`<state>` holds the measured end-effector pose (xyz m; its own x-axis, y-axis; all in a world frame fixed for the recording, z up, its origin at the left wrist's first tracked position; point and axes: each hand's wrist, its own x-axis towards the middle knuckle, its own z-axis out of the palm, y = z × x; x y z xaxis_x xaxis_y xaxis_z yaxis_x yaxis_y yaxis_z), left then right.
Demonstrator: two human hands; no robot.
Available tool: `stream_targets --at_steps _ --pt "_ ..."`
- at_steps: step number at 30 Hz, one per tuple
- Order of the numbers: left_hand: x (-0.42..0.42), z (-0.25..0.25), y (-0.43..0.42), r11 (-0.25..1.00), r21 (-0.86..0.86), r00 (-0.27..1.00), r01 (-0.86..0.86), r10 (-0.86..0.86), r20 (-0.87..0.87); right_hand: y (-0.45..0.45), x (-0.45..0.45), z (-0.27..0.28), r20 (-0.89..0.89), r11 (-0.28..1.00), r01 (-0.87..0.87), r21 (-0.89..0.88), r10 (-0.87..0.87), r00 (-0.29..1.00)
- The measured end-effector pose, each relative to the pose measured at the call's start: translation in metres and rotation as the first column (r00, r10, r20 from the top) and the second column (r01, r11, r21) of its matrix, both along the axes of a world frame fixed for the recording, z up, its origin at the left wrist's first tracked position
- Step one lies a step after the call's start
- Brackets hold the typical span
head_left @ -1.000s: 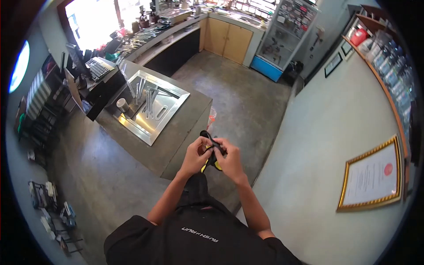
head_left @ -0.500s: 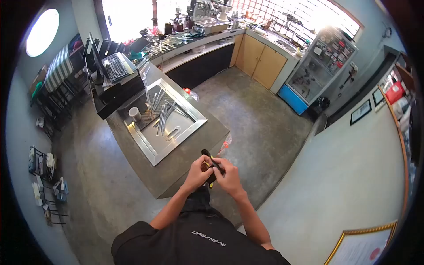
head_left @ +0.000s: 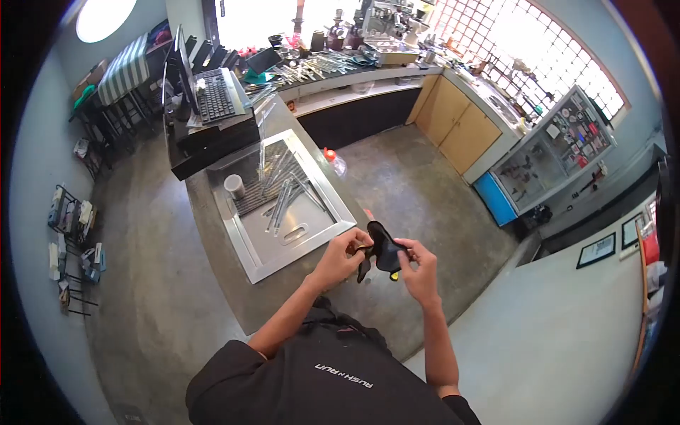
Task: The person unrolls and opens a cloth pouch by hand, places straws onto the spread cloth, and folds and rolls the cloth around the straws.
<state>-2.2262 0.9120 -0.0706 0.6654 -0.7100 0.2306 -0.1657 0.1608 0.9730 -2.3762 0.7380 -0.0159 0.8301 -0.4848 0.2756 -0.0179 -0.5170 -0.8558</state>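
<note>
Between my two hands, in front of my chest, a soft black piece [head_left: 385, 249] with a small yellow part is stretched out. It looks like fabric or thin leather; its exact kind I cannot tell. My left hand [head_left: 341, 259] pinches its left edge between thumb and fingers. On the other side, my right hand [head_left: 419, 272] grips the right edge, thumb on the near face. Just beyond my left hand is a metal-framed steel tray [head_left: 268, 269] set into the counter, with several clear narrow packets [head_left: 283, 202] and a white cup [head_left: 234, 187] in it.
The grey counter [head_left: 234, 297] runs ahead to the left, bearing a keyboard [head_left: 216, 95] on a black stand. A back counter holds many packets and an espresso machine [head_left: 397, 49]. A glass-door fridge [head_left: 552, 156] stands at right, near the white wall [head_left: 538, 319].
My hands have moved apart, and the black piece, bunched up before, is now spread open between them. My view has shifted, so the room appears lower and further right.
</note>
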Motion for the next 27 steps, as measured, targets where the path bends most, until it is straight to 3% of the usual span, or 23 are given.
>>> stream_targets --at_steps 2,4,6,12,16,21,26,27 --pt "0.010 -0.012 0.014 0.998 0.055 0.994 0.013 -0.007 -0.110 -0.014 0.007 0.001 0.003 1.000 -0.016 -0.017 0.016 1.000" --pt "0.013 -0.020 0.025 0.999 0.025 0.994 -0.036 0.039 -0.106 -0.024 0.014 0.002 -0.058 0.998 -0.029 0.051 0.032 0.998" --pt "0.019 -0.024 0.037 0.984 0.134 0.991 -0.113 0.122 -0.062 -0.036 0.025 -0.008 -0.065 0.996 -0.065 0.056 0.068 0.996" --pt "0.033 -0.042 0.047 0.934 0.225 0.956 -0.277 0.292 -0.037 -0.065 0.057 -0.025 -0.072 0.978 -0.207 0.023 0.208 0.975" --pt "0.030 -0.025 0.052 0.886 0.294 0.921 -0.359 0.387 -0.044 -0.088 0.079 -0.040 -0.114 0.961 -0.269 0.063 0.274 0.955" --pt "0.011 -0.037 0.053 0.814 0.289 0.836 -0.505 0.544 -0.072 -0.132 0.102 -0.059 -0.235 0.894 -0.447 0.033 0.442 0.866" --pt "-0.032 -0.031 0.046 0.744 0.434 0.804 -0.507 0.590 -0.073 -0.169 0.117 -0.051 -0.320 0.812 -0.580 0.074 0.570 0.757" --pt "-0.040 -0.024 0.043 0.760 0.443 0.823 -0.476 0.563 -0.081 -0.178 0.119 -0.046 -0.339 0.733 -0.671 0.115 0.663 0.667"
